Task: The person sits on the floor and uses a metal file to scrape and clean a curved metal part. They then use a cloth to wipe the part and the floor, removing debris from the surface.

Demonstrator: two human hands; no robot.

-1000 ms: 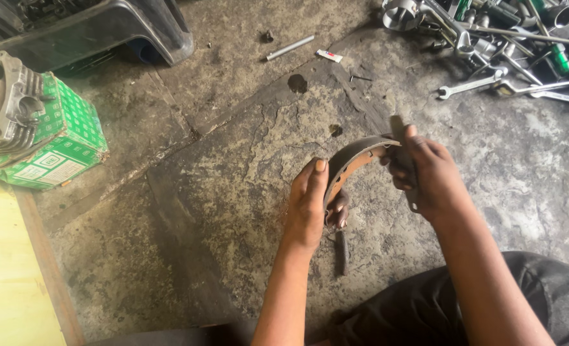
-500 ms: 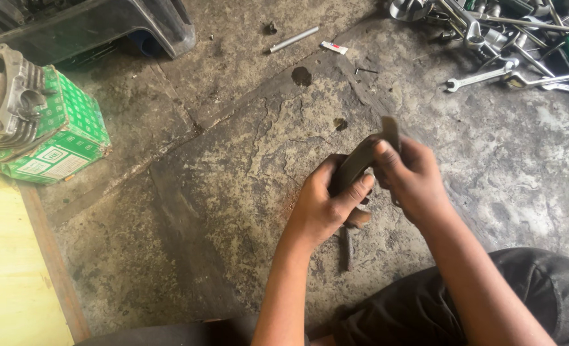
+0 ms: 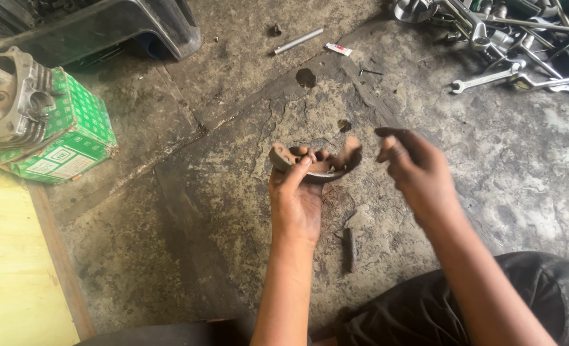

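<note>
1. My right hand (image 3: 412,168) has let go since half a second ago; its fingers now hang loosely curled, pinching nothing.
2. My left hand (image 3: 297,195) pinches the brake shoe (image 3: 316,163) at its middle, above the floor (image 3: 188,211), the right hand at its 3 o'clock.
3. I judge it stiff, rather heavy, dusty; best to hold it by the curved web.

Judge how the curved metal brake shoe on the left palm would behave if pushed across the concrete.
The brake shoe looks like rigid metal, so probably stiff and heavy for its size. Its arc might rock; rough, cracked concrete would likely stop sliding.

1. Left hand (image 3: 297,198) grips curved brake shoe (image 3: 316,163), palm up.
2. Right hand (image 3: 416,170) just beside shoe, fingers loose, not touching.
3. Green box (image 3: 66,138) far left; wrenches (image 3: 502,74) top right on concrete floor (image 3: 201,211).
</note>
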